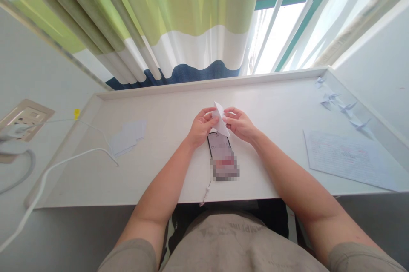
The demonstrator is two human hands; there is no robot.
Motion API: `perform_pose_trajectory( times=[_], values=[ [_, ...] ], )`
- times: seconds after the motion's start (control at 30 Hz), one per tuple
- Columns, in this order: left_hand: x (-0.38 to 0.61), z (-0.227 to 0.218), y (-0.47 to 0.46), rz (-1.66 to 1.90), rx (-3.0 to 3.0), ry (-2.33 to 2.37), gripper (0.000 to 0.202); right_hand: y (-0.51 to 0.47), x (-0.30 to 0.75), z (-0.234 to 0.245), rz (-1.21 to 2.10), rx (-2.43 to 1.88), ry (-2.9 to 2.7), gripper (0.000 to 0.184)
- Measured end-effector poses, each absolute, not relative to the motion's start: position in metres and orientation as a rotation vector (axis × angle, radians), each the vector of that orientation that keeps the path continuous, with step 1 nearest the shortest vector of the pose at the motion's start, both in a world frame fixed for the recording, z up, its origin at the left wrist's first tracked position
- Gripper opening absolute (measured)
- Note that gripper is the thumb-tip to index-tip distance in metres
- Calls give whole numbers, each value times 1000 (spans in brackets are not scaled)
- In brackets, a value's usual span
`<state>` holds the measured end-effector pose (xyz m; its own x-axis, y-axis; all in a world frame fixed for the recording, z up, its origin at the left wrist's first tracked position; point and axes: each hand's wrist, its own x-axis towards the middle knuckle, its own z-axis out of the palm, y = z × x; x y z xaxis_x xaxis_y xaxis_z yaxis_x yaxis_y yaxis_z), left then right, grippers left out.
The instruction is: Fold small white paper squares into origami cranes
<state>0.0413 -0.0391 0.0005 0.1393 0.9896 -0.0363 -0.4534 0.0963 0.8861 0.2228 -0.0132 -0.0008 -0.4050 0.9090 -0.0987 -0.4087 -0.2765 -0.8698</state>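
Between my two hands is a small folded white sheet of paper (220,122), held up above the far end of a phone. My left hand (203,125) pinches its left side between thumb and fingers. On the other side, my right hand (239,124) has its thumb and fingertips closed at the paper's right edge. The phone (220,148) lies face up on the white desk (172,106) below my hands, its lower screen blurred out. A strap with a small charm (206,193) trails from it toward the desk's front edge.
Several folded paper cranes (347,108) stand along the right side. Near them lies a sheet of written paper (348,157). Loose white paper squares (129,136) rest at the left, beside a white cable (79,153) running from a wall socket (27,118). A raised rim (204,82) borders the desk's back, before a curtain (191,8).
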Motion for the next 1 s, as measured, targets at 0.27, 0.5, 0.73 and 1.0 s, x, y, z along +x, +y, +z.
perform_pose_trajectory(
  times=[0.27,0.5,0.73,1.0],
  values=[
    [42,-3,-39,1248,926,807,54,-14,224,2,1804,-779,-1060,39],
    [44,-8,-35,1337,952,887,54,-11,222,0,1690,-837,-1051,43],
    [43,-8,-37,1320,997,868,51,-13,226,2,1755,-782,-1063,55],
    [39,0,-41,1237,1171,805,62,-10,229,4,1737,-802,-1042,48]
  ],
)
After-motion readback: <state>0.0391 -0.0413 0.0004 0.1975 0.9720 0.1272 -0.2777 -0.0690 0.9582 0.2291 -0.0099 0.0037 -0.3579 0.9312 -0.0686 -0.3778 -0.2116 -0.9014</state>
